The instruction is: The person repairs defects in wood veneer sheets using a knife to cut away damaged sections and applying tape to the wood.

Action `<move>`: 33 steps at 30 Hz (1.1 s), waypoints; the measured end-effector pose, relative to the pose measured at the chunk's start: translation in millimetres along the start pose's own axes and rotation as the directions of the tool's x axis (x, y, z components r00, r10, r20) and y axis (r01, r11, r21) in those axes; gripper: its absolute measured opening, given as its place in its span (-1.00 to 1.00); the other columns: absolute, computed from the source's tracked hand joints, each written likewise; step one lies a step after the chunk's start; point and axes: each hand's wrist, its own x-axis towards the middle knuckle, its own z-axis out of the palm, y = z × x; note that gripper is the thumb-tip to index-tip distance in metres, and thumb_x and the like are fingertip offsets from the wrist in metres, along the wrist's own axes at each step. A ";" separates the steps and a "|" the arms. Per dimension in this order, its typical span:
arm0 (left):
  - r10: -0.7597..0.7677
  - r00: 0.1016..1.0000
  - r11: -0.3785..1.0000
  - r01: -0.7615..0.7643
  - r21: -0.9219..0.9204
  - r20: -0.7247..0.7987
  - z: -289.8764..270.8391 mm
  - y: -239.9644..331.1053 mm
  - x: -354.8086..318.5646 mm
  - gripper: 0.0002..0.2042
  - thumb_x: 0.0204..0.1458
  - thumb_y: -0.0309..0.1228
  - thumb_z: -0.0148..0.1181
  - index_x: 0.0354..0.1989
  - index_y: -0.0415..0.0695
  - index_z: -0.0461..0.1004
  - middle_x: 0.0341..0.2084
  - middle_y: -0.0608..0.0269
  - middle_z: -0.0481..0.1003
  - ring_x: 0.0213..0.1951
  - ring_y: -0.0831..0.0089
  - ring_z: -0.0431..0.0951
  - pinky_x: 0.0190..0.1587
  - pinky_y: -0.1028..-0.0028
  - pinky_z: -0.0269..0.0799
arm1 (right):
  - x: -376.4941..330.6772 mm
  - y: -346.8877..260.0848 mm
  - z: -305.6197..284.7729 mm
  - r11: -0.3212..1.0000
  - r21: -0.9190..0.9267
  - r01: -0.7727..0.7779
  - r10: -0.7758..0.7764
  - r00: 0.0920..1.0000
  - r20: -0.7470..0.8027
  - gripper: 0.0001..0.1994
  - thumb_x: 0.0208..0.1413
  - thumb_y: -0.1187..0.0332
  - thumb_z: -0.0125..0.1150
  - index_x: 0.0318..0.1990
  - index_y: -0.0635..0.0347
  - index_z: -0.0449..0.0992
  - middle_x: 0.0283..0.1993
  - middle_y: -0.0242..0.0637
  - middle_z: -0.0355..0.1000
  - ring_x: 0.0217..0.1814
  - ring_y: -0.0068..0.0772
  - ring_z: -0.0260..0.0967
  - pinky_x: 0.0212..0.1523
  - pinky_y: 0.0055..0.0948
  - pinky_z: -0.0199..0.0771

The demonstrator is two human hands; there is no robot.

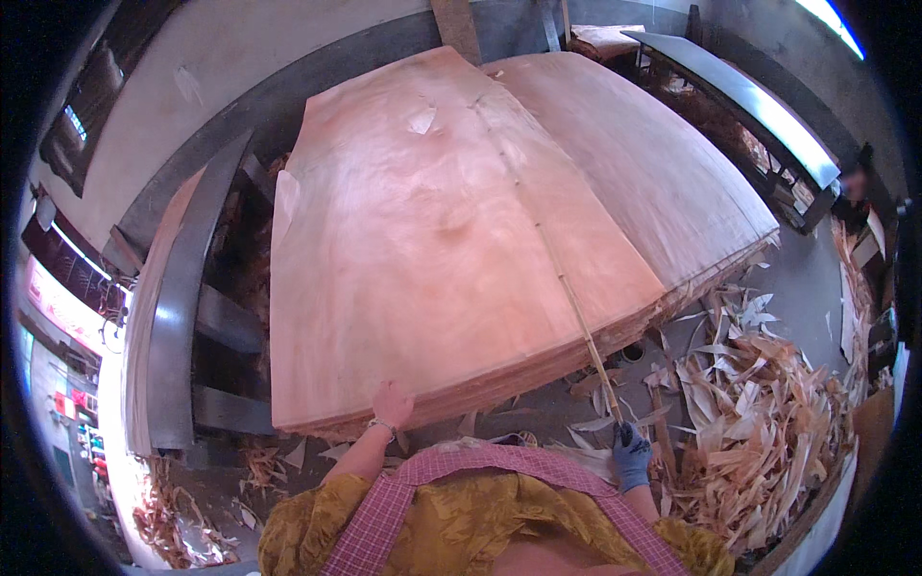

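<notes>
A tall stack of thin wood veneer sheets [413, 269] spreads out in front of me, pinkish-orange on top. My bare left hand [393, 403], with a bracelet at the wrist, rests at the stack's near edge, its fingers loosely laid on the top sheet. My right hand [631, 455], in a blue-grey glove, is closed around the near end of a long thin bamboo stick [562, 278]. The stick reaches away over the top sheet toward the far side. A small torn flap [421, 120] shows near the sheet's far end.
Paler veneer [624, 154] lies to the right of the top sheet. Veneer scraps [759, 422] are heaped on the floor at right. A metal-topped bench [740, 96] stands at the far right, and a grey metal frame [187, 298] at left. A wall runs behind the stack.
</notes>
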 end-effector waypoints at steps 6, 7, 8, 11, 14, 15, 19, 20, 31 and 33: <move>0.088 0.995 0.994 -0.091 -0.064 -0.042 3.7 38.9 -0.1 -0.50 0.02 -0.10 0.15 0.09 -0.11 0.38 -0.04 -0.11 0.42 0.02 -0.04 0.42 0.04 0.02 0.36 | 19.0 31.4 -18.4 0.998 0.055 -0.034 0.032 0.999 0.033 -0.73 0.21 0.11 0.10 -0.35 0.13 0.48 -0.41 0.00 0.49 -0.33 0.14 0.47 -0.36 -0.05 0.44; 0.088 0.994 0.993 -0.093 -0.070 -0.062 3.5 40.7 -1.1 -0.50 0.02 -0.09 0.14 0.09 -0.11 0.38 -0.04 -0.11 0.42 0.03 -0.04 0.42 0.04 0.02 0.36 | 19.6 32.3 -18.6 0.998 0.041 -0.051 0.050 0.998 0.024 -0.73 0.21 0.11 0.11 -0.36 0.13 0.48 -0.39 0.00 0.49 -0.32 0.14 0.47 -0.36 -0.05 0.44; 0.081 0.996 0.994 -0.084 -0.071 -0.047 3.0 42.2 -1.3 -0.50 0.03 -0.09 0.13 0.10 -0.10 0.37 -0.02 -0.09 0.40 0.03 -0.04 0.42 0.04 0.01 0.35 | 25.5 29.2 -21.7 0.998 0.028 -0.065 0.065 0.998 0.010 -0.72 0.20 0.12 0.11 -0.37 0.14 0.47 -0.38 0.00 0.50 -0.32 0.14 0.47 -0.36 -0.05 0.44; 0.046 0.999 0.996 -0.047 -0.070 -0.012 4.8 34.7 -8.2 -0.50 0.04 -0.08 0.12 0.11 -0.09 0.36 0.04 -0.06 0.36 0.04 -0.04 0.42 0.04 -0.02 0.33 | 54.6 21.9 -22.9 0.996 0.039 -0.086 0.085 0.996 0.030 -0.70 0.22 0.12 0.07 -0.33 0.18 0.51 -0.31 0.03 0.50 -0.27 0.16 0.46 -0.30 -0.05 0.43; -0.023 1.000 0.996 0.024 -0.088 0.012 14.5 12.3 -25.0 -0.50 0.05 -0.08 0.11 0.12 -0.08 0.35 0.07 -0.05 0.34 0.05 -0.04 0.41 0.06 -0.06 0.31 | 82.4 -11.2 -23.2 0.992 0.112 -0.058 0.061 0.998 -0.022 -0.70 0.22 0.12 0.07 -0.28 0.19 0.52 -0.28 0.09 0.49 -0.22 0.19 0.45 -0.28 -0.04 0.43; -0.037 0.999 0.993 0.039 -0.110 0.019 13.3 8.4 -29.0 -0.49 0.05 -0.07 0.11 0.13 -0.08 0.35 0.07 -0.05 0.33 0.06 -0.04 0.41 0.06 -0.07 0.30 | 92.6 -25.2 -21.5 0.995 0.068 -0.070 0.072 0.997 -0.031 -0.70 0.22 0.11 0.07 -0.25 0.19 0.52 -0.28 0.09 0.49 -0.21 0.20 0.45 -0.28 -0.04 0.43; -0.109 0.993 0.983 0.115 -0.143 0.047 9.0 -21.7 -42.8 -0.47 0.05 -0.05 0.12 0.16 -0.07 0.33 0.10 -0.06 0.31 0.08 -0.04 0.40 0.09 -0.04 0.30 | 129.0 -93.0 -6.1 0.990 0.138 0.009 0.006 0.994 -0.112 -0.68 0.22 0.09 0.06 -0.16 0.17 0.48 -0.28 0.07 0.51 -0.23 0.19 0.47 -0.28 -0.03 0.45; -0.122 0.992 0.980 0.126 -0.152 0.038 6.5 -27.6 -46.4 -0.46 0.05 -0.05 0.12 0.16 -0.07 0.32 0.11 -0.06 0.30 0.09 -0.04 0.40 0.09 -0.03 0.31 | 133.1 -107.1 2.4 0.995 0.097 0.038 -0.024 0.990 -0.140 -0.68 0.22 0.08 0.05 -0.14 0.16 0.47 -0.29 0.07 0.51 -0.24 0.18 0.47 -0.29 -0.02 0.46; -0.263 0.958 0.902 0.200 -0.384 -0.118 -9.4 -217.0 -128.4 -0.50 0.09 -0.11 0.13 0.18 -0.04 0.32 0.07 -0.08 0.34 0.06 -0.06 0.43 0.06 0.04 0.39 | 58.4 -437.3 129.9 0.842 0.436 0.318 -0.401 0.909 0.111 -0.64 0.21 0.00 0.10 -0.38 0.12 0.48 -0.58 -0.15 0.42 -0.54 -0.18 0.42 -0.49 -0.19 0.36; -0.364 0.921 0.862 0.278 -0.423 -0.136 -14.6 -262.7 -158.8 -0.52 0.09 -0.13 0.13 0.16 -0.04 0.33 0.06 -0.07 0.36 0.04 -0.06 0.44 0.04 0.06 0.40 | 27.3 -504.2 151.4 0.756 0.624 0.197 -0.439 0.860 0.260 -0.63 0.20 0.02 0.17 -0.51 0.09 0.44 -0.74 -0.46 0.25 -0.71 -0.62 0.22 -0.66 -0.45 0.18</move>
